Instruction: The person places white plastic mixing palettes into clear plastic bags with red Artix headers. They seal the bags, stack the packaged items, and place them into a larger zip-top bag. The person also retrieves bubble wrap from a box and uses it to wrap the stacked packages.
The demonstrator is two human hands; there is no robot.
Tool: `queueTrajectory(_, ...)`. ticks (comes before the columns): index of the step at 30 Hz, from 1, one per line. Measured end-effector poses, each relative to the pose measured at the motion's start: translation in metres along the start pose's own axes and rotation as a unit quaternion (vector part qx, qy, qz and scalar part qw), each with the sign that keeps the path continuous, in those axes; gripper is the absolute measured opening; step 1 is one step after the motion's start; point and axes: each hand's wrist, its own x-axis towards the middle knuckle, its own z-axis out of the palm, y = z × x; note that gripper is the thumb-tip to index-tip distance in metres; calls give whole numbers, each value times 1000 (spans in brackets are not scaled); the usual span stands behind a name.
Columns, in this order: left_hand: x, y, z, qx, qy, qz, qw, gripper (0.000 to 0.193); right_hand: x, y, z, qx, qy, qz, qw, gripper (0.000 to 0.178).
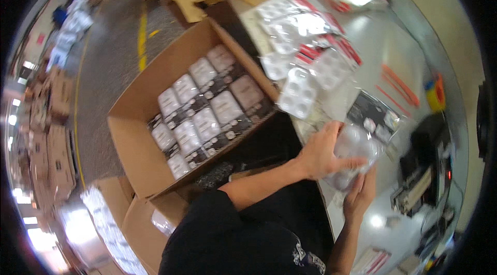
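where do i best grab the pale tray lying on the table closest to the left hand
Pinch the pale tray by its near edge, probably coming from the person's side: that end looks uncovered, while other trays crowd its far and right sides.

Here's the grey floor (111, 57) stretching out at ten o'clock, a yellow line (142, 37) running along it! Stacked cardboard boxes (57, 164) crowd nine o'clock, white light (42, 239) blazes at eight, and over at two, a cream wall (435, 8) borders the shiny pale worktable (397, 42).
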Motion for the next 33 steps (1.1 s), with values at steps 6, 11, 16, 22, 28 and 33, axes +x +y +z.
queueTrajectory(6,-78,-18,-101,-19,211,94,973,112,-6,-80,41,5,-175,-294,940,65)
queueTrajectory(11,-170,-95,-270,244,546,-218,771,81,9,-66,57,32,-215,-186,958,63)
queueTrajectory(16,-269,-224,-382,717,-6,-271,642,57,-4,-18,53,-37,-164,-57,984,48)
queueTrajectory(22,-255,-342,-435,791,-129,-143,581,16,-13,-14,45,-88,-188,-104,973,40)
queueTrajectory(28,-252,-395,-436,803,-80,-217,550,36,-28,-31,46,-81,-123,-63,987,30)
queueTrajectory(33,-274,-415,-435,794,226,-368,428,40,-31,-31,51,-103,-137,-35,985,25)
